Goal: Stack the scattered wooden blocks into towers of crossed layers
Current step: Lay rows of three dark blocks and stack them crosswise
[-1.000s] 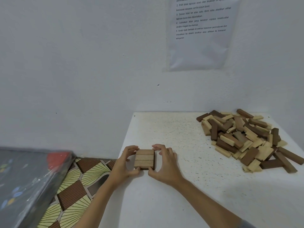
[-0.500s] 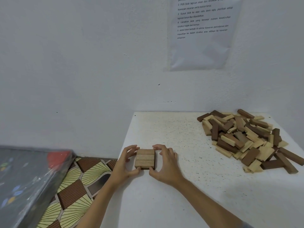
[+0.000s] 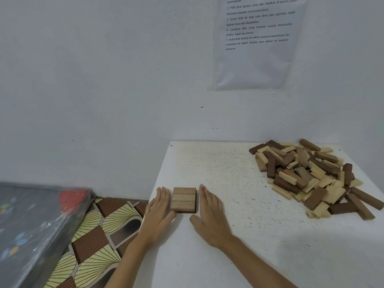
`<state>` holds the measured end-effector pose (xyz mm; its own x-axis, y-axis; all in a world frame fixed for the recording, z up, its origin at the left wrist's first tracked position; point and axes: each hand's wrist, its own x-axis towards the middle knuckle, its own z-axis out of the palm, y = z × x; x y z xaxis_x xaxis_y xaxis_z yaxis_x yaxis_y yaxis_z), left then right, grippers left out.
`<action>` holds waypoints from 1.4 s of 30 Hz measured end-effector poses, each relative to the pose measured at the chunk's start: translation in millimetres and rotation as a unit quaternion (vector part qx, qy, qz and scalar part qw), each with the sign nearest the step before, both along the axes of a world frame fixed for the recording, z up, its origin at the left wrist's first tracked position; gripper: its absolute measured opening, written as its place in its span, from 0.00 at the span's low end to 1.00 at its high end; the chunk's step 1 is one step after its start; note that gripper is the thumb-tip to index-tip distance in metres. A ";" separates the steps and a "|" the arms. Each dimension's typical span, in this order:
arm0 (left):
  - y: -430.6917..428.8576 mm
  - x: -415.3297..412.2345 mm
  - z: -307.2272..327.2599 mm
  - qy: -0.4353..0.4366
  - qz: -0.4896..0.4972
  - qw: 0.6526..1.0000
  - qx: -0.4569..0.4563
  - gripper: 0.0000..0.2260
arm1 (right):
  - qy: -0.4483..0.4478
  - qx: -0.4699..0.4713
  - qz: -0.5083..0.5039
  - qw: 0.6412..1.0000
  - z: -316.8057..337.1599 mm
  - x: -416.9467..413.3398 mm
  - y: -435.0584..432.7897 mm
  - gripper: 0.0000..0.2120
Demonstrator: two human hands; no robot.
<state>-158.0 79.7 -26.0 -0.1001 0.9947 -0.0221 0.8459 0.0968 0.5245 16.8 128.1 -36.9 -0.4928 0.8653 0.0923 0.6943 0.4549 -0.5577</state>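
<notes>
Pale grey-white painted wall (image 3: 104,80), minor dark specks, evenly lit. One printed sheet of paper (image 3: 255,65) fixed to it, in a glossy sleeve. White table (image 3: 228,256) set against the wall, surface pitted and chipped. Floor (image 3: 99,231) patterned in brown and cream fan shapes. Dark plastic-wrapped item (image 3: 31,225) at left, blurred.

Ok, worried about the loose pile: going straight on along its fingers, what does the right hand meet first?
Probably just bare table, then the wall; the pile lies far right of the right hand.

A single head-worn wide-angle view looks forward and down over the table (image 3: 270,256) toward the wall (image 3: 104,80).
</notes>
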 end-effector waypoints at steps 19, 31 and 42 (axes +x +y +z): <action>-6.8 5.9 -3.4 0.026 -0.019 0.999 0.016 0.35 | -0.104 0.084 -0.064 0.989 -1.0 -12.8 -10.2 0.28; -7.1 7.4 -2.3 0.041 -0.022 0.999 0.013 0.32 | -0.105 0.087 -0.071 0.988 -5.3 -13.5 -10.5 0.28; -8.6 8.6 -5.1 -0.071 0.070 0.984 0.145 0.23 | 0.048 -0.003 -0.034 0.998 -1.5 -3.1 -6.8 0.34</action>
<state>-149.4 71.2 -31.1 -0.2535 0.9379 0.2369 0.7513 0.0366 0.6590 13.7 121.3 -38.3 -0.4213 0.8974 0.1311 0.6665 0.4045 -0.6262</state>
